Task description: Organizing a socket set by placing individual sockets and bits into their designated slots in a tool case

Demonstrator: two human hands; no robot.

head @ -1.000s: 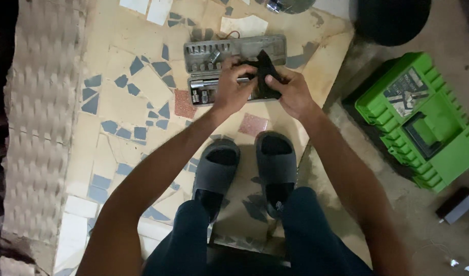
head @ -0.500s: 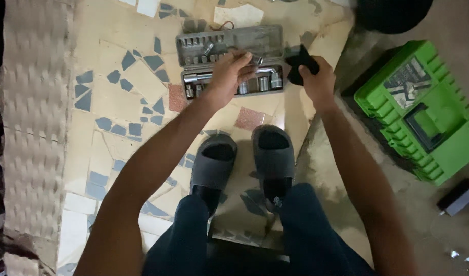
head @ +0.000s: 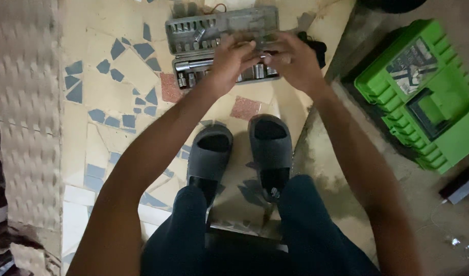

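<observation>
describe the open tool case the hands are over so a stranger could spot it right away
On the broken-tile mosaic floor, look just beyond the grey slippers, under the left hand and right hand. The socket set case is flat, grey, open and lined with shiny metal sockets, unlike the bright green case further right.

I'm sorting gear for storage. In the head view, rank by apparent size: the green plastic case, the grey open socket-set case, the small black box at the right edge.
1. Green plastic case, cut off by the frame edge.
2. Grey open socket-set case, close behind; hands cover part, so unsure.
3. Small black box, clearly smallest.
</observation>
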